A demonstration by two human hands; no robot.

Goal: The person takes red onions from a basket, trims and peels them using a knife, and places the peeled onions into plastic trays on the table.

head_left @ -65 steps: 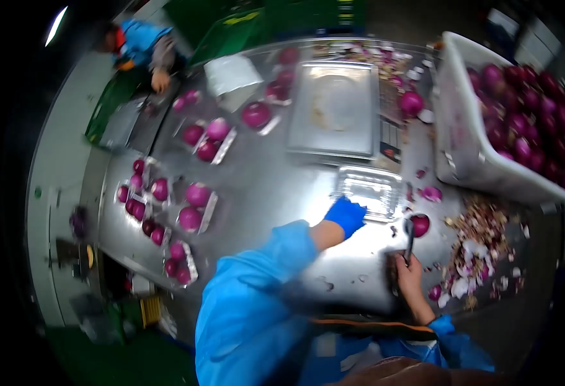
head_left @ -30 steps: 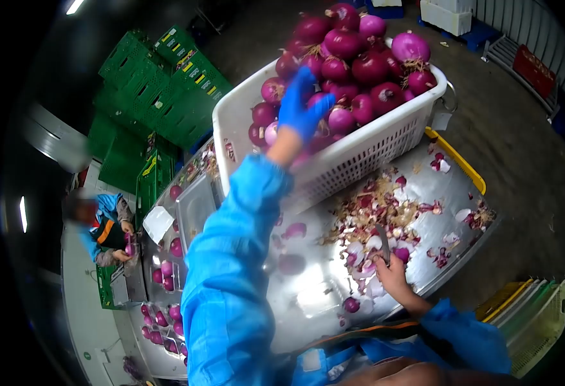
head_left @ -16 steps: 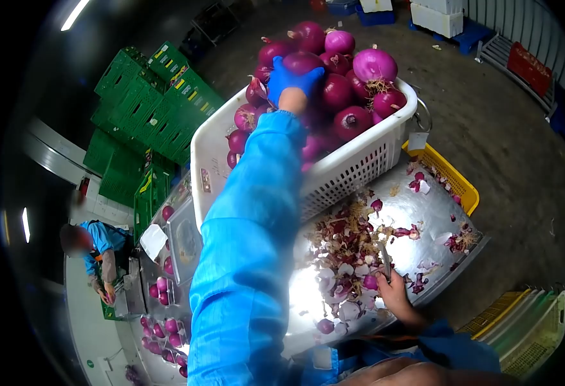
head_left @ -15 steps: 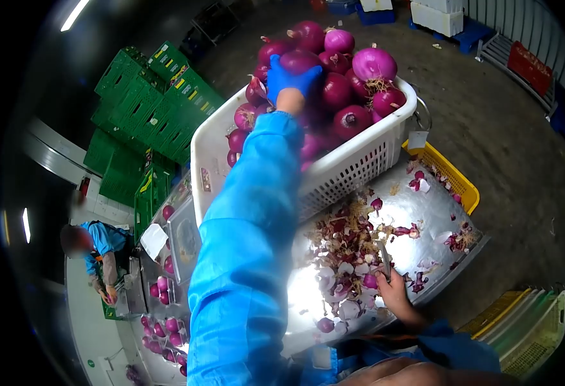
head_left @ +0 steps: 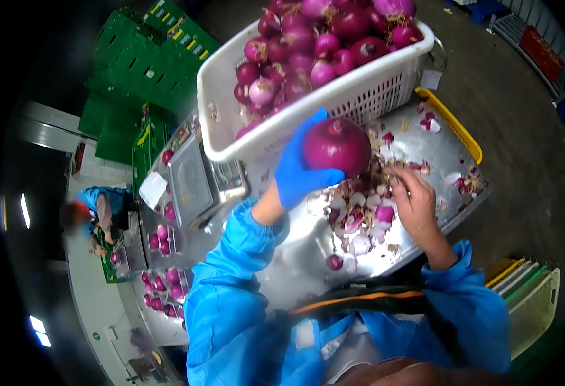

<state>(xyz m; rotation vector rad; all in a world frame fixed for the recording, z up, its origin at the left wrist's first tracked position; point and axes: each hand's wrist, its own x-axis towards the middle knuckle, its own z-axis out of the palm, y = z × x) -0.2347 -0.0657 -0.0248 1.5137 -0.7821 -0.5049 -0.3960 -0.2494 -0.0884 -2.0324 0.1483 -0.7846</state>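
Note:
My left hand (head_left: 300, 168), in a blue glove, is wrapped around a large red onion (head_left: 338, 147) above the metal table, just in front of the white basket (head_left: 366, 96). Bare, my right hand (head_left: 416, 202) is closed on a small knife (head_left: 399, 181) close to the onion's right side. Most of the knife is hidden by the fingers. Below both hands, onion skins and trimmings (head_left: 360, 222) lie scattered on the metal table (head_left: 276, 257). Many red onions (head_left: 324, 48) fill the basket.
A scale (head_left: 191, 177) stands left of the basket, and packed onions (head_left: 166, 289) lie farther left. A yellow crate (head_left: 453, 125) sits beyond the table's right edge. Green crates (head_left: 147, 64) are stacked at the back left. Another person (head_left: 102, 212) works at the far left.
My left hand has come out of the basket towards me with a large onion in its grip. My right hand has risen with the knife to meet it. The view has tilted down.

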